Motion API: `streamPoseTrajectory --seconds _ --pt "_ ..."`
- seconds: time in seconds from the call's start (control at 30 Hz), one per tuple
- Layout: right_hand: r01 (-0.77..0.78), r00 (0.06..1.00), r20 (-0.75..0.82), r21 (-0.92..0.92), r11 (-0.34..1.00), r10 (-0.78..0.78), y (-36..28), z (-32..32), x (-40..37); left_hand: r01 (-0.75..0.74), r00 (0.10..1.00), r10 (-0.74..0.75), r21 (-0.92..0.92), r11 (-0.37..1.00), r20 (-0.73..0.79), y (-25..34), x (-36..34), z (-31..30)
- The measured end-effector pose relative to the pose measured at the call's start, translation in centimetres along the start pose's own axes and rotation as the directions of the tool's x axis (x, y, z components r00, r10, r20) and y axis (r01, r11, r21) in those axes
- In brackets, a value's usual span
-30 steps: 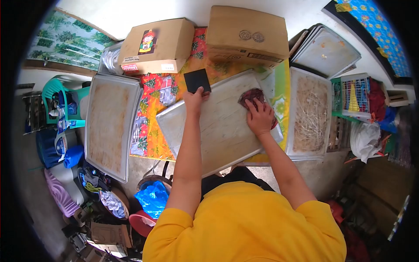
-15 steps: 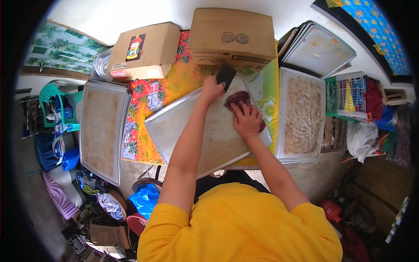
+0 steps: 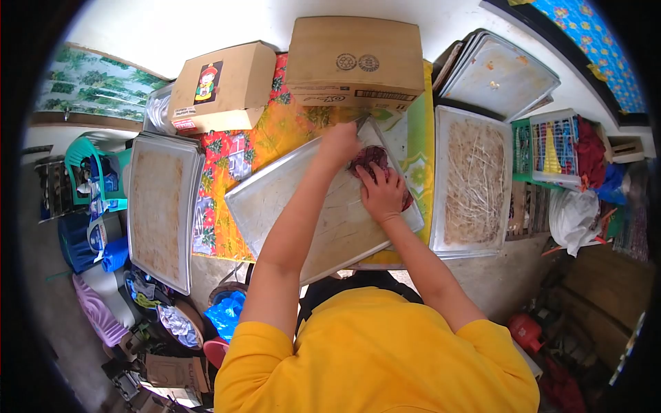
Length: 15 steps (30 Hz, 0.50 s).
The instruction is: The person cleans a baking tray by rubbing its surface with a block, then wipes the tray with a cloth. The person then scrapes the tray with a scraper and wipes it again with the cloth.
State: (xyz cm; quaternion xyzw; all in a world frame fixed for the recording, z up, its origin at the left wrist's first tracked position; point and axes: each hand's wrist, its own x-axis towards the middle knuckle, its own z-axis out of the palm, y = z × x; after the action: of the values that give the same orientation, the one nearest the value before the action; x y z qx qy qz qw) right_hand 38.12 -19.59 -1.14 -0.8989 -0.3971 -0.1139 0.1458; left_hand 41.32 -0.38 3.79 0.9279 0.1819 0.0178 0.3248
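A metal baking tray point(image 3: 303, 206) lies at a slant on the table. My left hand point(image 3: 341, 143) is closed in a fist at its far edge. It grips a flat black scraper point(image 3: 361, 122), mostly hidden behind the hand, with only a thin dark edge showing. My right hand point(image 3: 381, 195) presses on a bunched dark red cloth point(image 3: 372, 158) at the tray's right side, its fingers spread and curved over the fabric. Pale streaks and scratches mark the tray's surface.
Two cardboard boxes, one plain point(image 3: 354, 58) and one with a cartoon label point(image 3: 220, 86), stand behind the tray on a flowered tablecloth point(image 3: 251, 162). Stacked trays flank the table, left point(image 3: 162, 206) and right point(image 3: 474, 182). More trays point(image 3: 502, 72) lean at the back right.
My left hand has turned and moved slightly right, toward the cloth, so the scraper's broad black face no longer shows. My right hand stays on the cloth. The view has shifted slightly.
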Motion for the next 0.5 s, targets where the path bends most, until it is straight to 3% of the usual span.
streamPoseTrajectory --seconds 0.07,0.17,0.37,0.5 --pt "-0.001 1.000 0.004 0.005 1.000 0.001 -0.1 0.0 0.0 -0.037 0.997 0.032 0.081 0.996 0.065 1.0 -0.1 -0.3" --pt "0.007 1.000 0.000 0.001 1.000 -0.007 0.0 0.1 0.0 -0.136 0.990 0.134 0.098 0.986 0.035 1.1 -0.4 0.0" --pt "0.006 1.000 0.000 0.005 1.000 -0.006 0.1 0.4 -0.1 -0.040 0.998 0.030 0.210 0.977 0.048 0.5 0.2 -0.6" --pt "0.001 1.000 0.009 0.005 1.000 -0.001 0.1 0.4 -0.1 -0.082 0.994 0.096 0.233 0.969 -0.047 0.4 -0.6 0.8"
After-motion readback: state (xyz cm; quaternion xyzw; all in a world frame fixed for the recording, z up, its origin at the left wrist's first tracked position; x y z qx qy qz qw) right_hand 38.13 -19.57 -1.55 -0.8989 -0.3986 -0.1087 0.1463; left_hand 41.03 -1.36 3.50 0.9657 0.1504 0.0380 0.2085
